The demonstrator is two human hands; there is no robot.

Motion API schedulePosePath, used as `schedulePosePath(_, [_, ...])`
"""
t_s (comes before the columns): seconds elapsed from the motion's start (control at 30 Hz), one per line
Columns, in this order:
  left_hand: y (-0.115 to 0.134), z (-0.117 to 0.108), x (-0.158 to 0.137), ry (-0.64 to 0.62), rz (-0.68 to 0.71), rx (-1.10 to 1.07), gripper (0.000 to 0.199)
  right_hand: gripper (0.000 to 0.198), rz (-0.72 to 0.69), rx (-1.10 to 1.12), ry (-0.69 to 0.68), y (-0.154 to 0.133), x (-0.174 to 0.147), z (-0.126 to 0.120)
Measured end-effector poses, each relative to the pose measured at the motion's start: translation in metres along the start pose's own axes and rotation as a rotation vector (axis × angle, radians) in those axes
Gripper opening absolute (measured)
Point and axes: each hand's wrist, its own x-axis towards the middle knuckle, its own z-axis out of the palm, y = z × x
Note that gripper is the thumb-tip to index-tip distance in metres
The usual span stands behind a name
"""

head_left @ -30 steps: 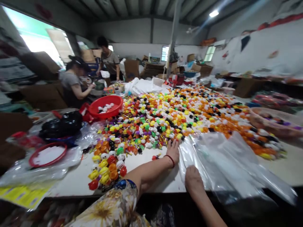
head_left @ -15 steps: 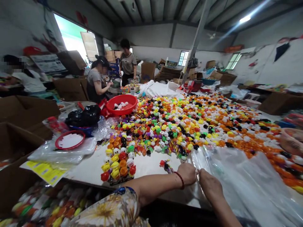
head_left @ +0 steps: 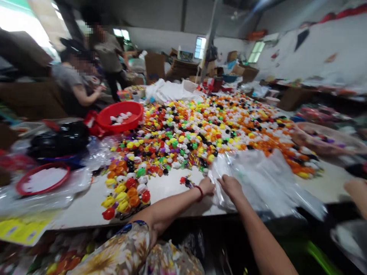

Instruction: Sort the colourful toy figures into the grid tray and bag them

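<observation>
My left hand (head_left: 207, 186), with a dark red bead bracelet at the wrist, is closed at the left edge of a clear plastic bag (head_left: 258, 172). Just right of it, the fingers of my right hand (head_left: 231, 186) pinch the same plastic, and a small gap separates the two hands. More clear bags lie flat under and to the right of my right hand. Beside my left wrist, a small toy piece with a red head (head_left: 182, 180) lies on the white table (head_left: 169, 187). Rows of colourful toy heads (head_left: 123, 194) stand in a block further left.
A large pile of small coloured toy heads (head_left: 200, 130) covers the table's middle. Left of it are a red basin (head_left: 120, 126), a red tray (head_left: 67, 173) and a black bag (head_left: 61, 137). A pink basket (head_left: 329, 147) stands right. Two co-workers are at the back left; another person's hand (head_left: 355, 194) shows at right.
The view has turned to the right and grown blurred. My hands have moved slightly apart at the plastic. A person's hand has come into view at the right edge.
</observation>
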Motion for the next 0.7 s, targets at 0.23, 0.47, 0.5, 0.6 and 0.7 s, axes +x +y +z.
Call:
schedulePosePath(0.23, [-0.004,-0.002,0.002,-0.014,-0.114,0.086,0.031,0.029,0.114,0.041,0.029,0.01,0.002,0.013])
schedulePosePath(0.47, [0.004,-0.004,-0.005,-0.006,-0.079,0.157,0.01,0.032,0.139,0.077,0.17,0.012,0.002,0.001])
schedulePosePath(0.5, [0.005,-0.004,-0.005,-0.007,-0.077,0.162,0.009,0.033,0.141,0.088,0.19,0.013,0.003,-0.003])
schedulePosePath(0.6, [0.007,-0.003,-0.005,0.015,-0.076,0.154,0.007,0.029,0.122,0.138,0.217,0.019,0.009,-0.012])
schedulePosePath(0.7, [0.008,-0.005,-0.008,0.079,-0.068,0.114,0.006,0.029,0.106,0.187,0.218,0.027,0.015,-0.019])
